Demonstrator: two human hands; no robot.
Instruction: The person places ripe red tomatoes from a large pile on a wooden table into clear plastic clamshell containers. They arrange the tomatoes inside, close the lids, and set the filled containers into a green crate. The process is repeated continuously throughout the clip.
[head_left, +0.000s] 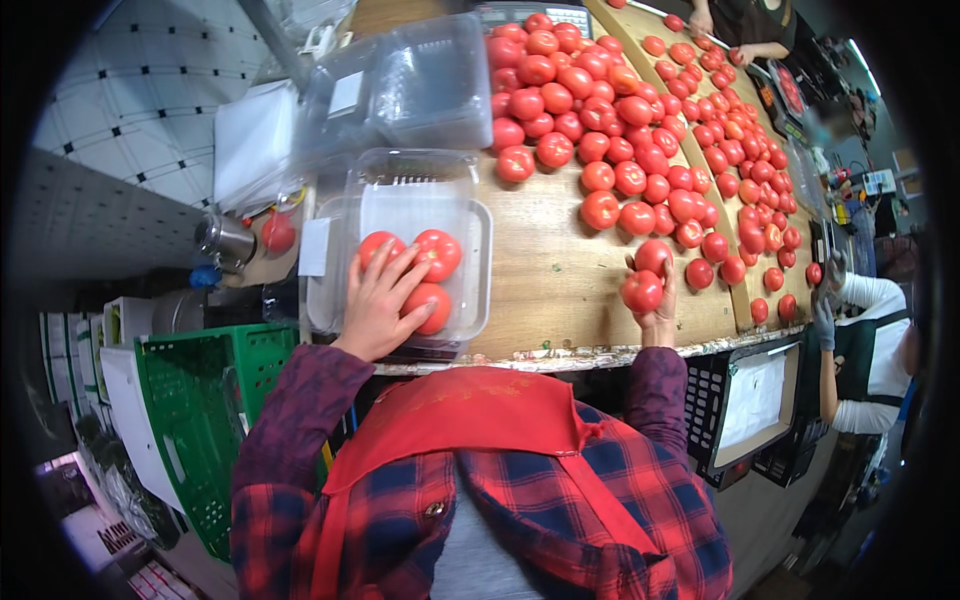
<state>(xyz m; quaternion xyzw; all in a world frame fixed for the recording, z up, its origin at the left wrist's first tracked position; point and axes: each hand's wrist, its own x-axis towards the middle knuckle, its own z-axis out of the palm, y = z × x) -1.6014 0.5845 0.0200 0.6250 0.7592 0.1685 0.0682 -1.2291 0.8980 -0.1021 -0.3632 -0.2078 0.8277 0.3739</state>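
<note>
My left hand lies spread over three red tomatoes in a clear plastic container. Its fingers touch the fruit, partly hiding the left and lower tomatoes. At the container's left side is a clear flap with a white label. Over the wooden table, near its front edge, my right hand grips two tomatoes, one behind the other. A large heap of loose tomatoes covers the table beyond that hand.
Stacked clear containers stand behind the filled one. A wooden divider separates a second spread of tomatoes. Gloved hands of another person are at the right. A green crate and a black crate flank me.
</note>
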